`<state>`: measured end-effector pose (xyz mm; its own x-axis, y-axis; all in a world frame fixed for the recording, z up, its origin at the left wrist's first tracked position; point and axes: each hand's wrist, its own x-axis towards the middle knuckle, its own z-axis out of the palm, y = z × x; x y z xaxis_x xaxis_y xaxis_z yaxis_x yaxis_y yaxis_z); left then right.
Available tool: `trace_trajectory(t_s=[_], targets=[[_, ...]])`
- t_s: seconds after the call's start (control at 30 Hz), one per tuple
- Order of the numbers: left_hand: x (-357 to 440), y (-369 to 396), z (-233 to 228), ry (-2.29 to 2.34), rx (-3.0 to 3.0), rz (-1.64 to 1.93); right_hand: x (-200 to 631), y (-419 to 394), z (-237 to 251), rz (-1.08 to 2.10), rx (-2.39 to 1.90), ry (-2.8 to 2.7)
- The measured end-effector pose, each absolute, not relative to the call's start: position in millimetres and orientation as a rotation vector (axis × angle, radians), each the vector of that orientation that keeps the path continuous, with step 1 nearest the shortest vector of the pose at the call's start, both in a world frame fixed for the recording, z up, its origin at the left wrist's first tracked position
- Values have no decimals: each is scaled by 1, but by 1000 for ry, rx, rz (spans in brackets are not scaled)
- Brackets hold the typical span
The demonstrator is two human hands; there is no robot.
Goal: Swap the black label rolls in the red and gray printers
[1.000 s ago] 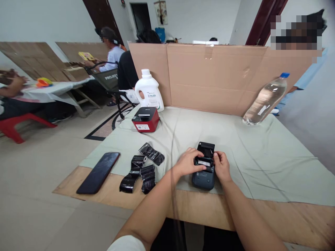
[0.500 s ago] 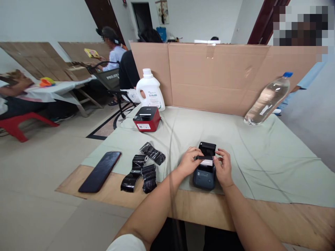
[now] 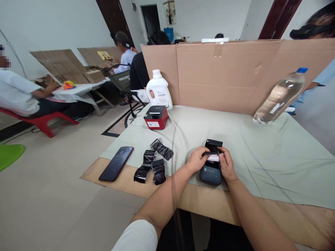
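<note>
Both hands meet over a small dark label printer [image 3: 210,173] that sits close to the near edge of the desk [image 3: 261,209]. The left hand [image 3: 196,159] curls against the printer's left side, fingers bent at its open paper bay. The right hand [image 3: 226,166] curls on the right side, fingertips pinching at the white paper roll [image 3: 213,158] in the bay. The printer's lid [image 3: 213,145] stands raised just beyond the fingers.

Left of the left hand lie crumpled black wrappers [image 3: 153,165], and farther left a dark phone [image 3: 116,168] reaches the desk's left edge. Well beyond the hands stand a red printer [image 3: 156,118] and a white jug [image 3: 159,91], against a cardboard screen [image 3: 235,76]. To the right of the right hand the grey cloth [image 3: 274,157] lies bare up to a leaning water bottle [image 3: 280,97].
</note>
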<state>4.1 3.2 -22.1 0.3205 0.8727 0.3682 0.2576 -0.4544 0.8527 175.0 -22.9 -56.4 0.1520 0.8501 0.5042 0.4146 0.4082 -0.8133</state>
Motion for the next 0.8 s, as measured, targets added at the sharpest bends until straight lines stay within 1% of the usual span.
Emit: trace_trajectory(t_s=[0.13, 0.27, 0.37, 0.5, 0.67, 0.73, 0.8], targets=[[6, 4, -10, 1106, 1547, 1242, 175, -22, -58, 492, -1206, -1417], [-14, 4, 15, 1054, 1293, 1322, 175, -21, -56, 541, -1254, -1383], [-58, -7, 26, 1134, 1403, 1352, 175, -21, -56, 551, -1272, -1371], [-151, -31, 24, 1604, 1629, 1366, 174, -20, -56, 552, -1289, -1374], [-262, -62, 7, 2144, 1755, 1200, 173, -20, -56, 544, -1310, -1358], [-286, -72, -3, 2231, 1834, 1058, 172, -19, -55, 542, -1318, -1354], [-297, -81, -12, 2213, 1926, 878, 172, -20, -54, 546, -1324, -1356]])
